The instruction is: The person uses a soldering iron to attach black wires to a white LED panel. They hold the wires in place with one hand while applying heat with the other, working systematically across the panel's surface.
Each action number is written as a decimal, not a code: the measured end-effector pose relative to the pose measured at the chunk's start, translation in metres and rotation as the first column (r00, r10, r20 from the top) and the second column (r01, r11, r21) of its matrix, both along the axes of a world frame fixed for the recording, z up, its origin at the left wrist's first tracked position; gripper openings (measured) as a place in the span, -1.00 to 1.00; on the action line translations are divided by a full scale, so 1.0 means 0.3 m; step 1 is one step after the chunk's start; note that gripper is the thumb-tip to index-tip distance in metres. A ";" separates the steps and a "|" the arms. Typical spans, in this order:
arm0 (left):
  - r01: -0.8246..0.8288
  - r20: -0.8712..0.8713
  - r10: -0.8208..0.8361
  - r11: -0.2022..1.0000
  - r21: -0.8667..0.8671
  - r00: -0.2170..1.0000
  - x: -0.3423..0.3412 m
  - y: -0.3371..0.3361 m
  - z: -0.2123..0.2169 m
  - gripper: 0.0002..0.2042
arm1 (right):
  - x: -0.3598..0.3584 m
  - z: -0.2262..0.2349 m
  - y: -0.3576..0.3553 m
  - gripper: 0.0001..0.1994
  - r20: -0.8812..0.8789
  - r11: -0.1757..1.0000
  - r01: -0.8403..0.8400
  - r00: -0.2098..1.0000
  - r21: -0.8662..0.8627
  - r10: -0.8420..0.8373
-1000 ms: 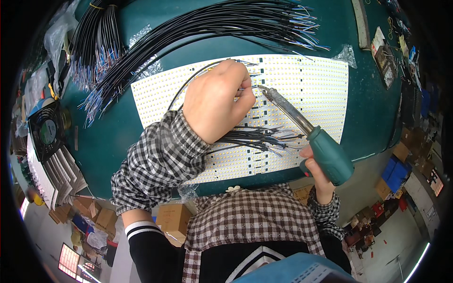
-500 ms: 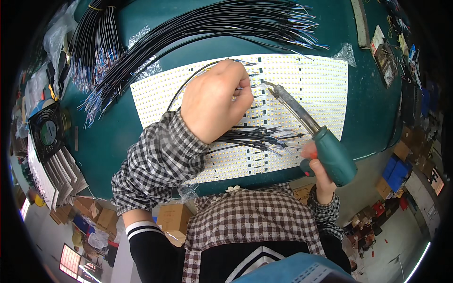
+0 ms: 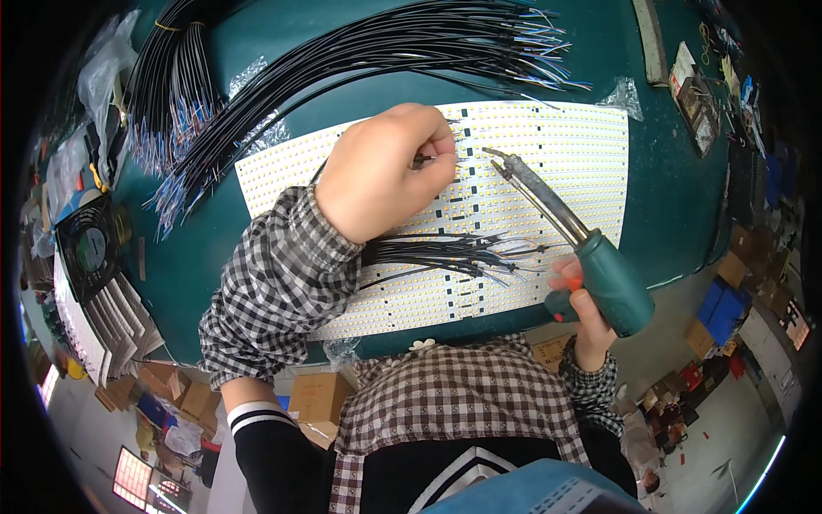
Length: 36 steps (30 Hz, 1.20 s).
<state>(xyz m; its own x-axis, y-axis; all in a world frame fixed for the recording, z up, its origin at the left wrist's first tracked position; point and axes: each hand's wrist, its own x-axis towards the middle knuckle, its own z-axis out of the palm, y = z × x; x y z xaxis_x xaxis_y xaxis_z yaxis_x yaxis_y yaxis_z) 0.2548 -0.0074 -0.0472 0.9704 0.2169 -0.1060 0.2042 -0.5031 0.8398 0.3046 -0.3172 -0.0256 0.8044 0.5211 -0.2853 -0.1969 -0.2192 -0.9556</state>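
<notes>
My left hand (image 3: 385,171) is closed in a pinch over the white LED panel (image 3: 574,163), near its dark centre line. A black cable (image 3: 318,175) runs out from under this hand; the pinched end is mostly hidden. In my right hand (image 3: 591,334) is a green-handled soldering gun (image 3: 612,278), its long metal nose pointing up and left. The gun's tip is above the panel, just right of the left fingertips and apart from them. Below my left hand, several short black cables (image 3: 428,251) with stripped coloured ends lie across the panel.
A long bundle of black cables (image 3: 385,43) curves across the back of the green table (image 3: 676,206). Another tied bundle (image 3: 175,68) lies at the far left. A black fan (image 3: 92,244) and stacked white sheets (image 3: 124,317) sit at the left edge. Clear plastic (image 3: 625,97) lies by the panel.
My left hand has shifted slightly left, and its cable's loop is now mostly hidden behind it. The soldering gun has moved slightly right, widening the gap between its tip and my fingers.
</notes>
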 end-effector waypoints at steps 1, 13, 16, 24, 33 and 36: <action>-0.008 0.002 0.008 1.000 0.019 1.000 0.001 -0.003 0.000 -0.92 | -0.002 0.002 0.002 -0.59 -0.008 1.000 0.006 1.000 0.000 -0.006; -0.016 0.036 0.011 0.989 0.146 0.999 -0.001 -0.029 0.001 -0.90 | 0.001 -0.036 -0.035 -0.69 0.031 0.998 -0.068 0.997 -0.015 0.069; -0.020 0.031 0.017 0.992 0.123 0.999 0.000 -0.029 0.001 -0.88 | 0.001 -0.019 -0.019 -0.71 0.027 0.995 -0.072 0.997 -0.066 0.074; -0.007 0.026 0.003 0.986 0.168 1.000 -0.004 -0.029 0.004 -0.91 | 0.001 -0.049 -0.037 -0.35 0.088 0.992 -0.078 0.992 -0.101 0.087; -0.014 0.037 0.007 0.984 0.178 0.999 -0.003 -0.029 0.003 -0.91 | 0.008 -0.050 -0.036 -0.37 0.141 0.985 -0.111 0.982 -0.134 0.129; -0.012 0.032 0.007 0.985 0.169 0.999 -0.003 -0.030 0.002 -0.91 | 0.011 -0.046 -0.032 -0.36 0.173 0.978 -0.134 0.972 -0.158 0.161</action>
